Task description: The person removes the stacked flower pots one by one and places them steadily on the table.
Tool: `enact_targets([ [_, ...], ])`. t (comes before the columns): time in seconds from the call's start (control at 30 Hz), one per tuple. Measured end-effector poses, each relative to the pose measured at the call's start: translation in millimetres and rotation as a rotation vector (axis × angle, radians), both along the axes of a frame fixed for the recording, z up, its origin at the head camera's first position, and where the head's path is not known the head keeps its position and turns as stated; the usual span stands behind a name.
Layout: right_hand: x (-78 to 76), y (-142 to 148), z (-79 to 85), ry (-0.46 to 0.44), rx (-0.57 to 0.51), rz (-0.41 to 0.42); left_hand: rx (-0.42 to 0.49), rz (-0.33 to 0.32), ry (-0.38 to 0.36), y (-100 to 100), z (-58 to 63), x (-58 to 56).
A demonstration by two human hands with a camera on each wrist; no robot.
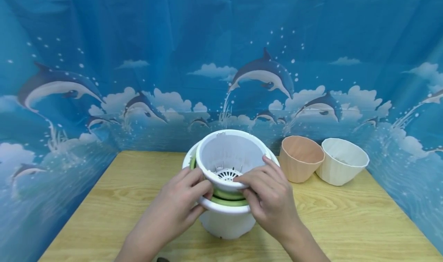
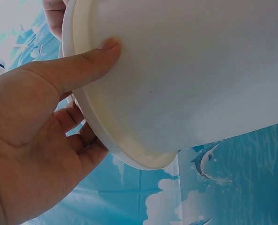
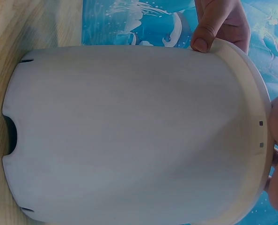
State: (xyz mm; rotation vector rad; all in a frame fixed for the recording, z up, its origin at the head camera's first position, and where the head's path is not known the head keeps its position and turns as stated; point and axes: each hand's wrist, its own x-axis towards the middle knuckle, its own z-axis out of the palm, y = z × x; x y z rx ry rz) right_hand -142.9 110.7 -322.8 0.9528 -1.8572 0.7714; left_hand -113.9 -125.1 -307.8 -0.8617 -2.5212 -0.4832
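Note:
Several flower pots stand nested on the table. The outermost is a large white pot (image 1: 226,224), with a green pot (image 1: 230,203) inside it. On top, a smaller white pot (image 1: 232,148) with a slotted bottom sits tilted toward me. My left hand (image 1: 181,198) grips the large pot's rim at the near left; in the left wrist view its thumb (image 2: 94,63) presses the outer wall below the rim. With its fingers over the near right edge and thumb below, my right hand (image 1: 271,193) pinches the small white pot's rim. The large pot's wall (image 3: 129,131) fills the right wrist view.
To the right of the stack stand a peach faceted pot (image 1: 301,160) and a white faceted pot (image 1: 342,162), side by side. The wooden table (image 1: 138,181) ends at a blue dolphin-print curtain (image 1: 207,35). A small dark object (image 1: 162,259) shows at the near edge.

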Motion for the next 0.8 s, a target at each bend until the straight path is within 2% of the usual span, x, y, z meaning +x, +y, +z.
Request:
enact_targets([
  [0.43,3.5,-2.7,7.3,0.068,-0.071,0.045,-0.012,0.006,-0.006,2.6,-0.2,1.3],
  [0.8,5.2,-3.9,9.7,0.115,-0.082,0.062,-0.004,-0.006,0.002,2.4,-1.6,1.3],
])
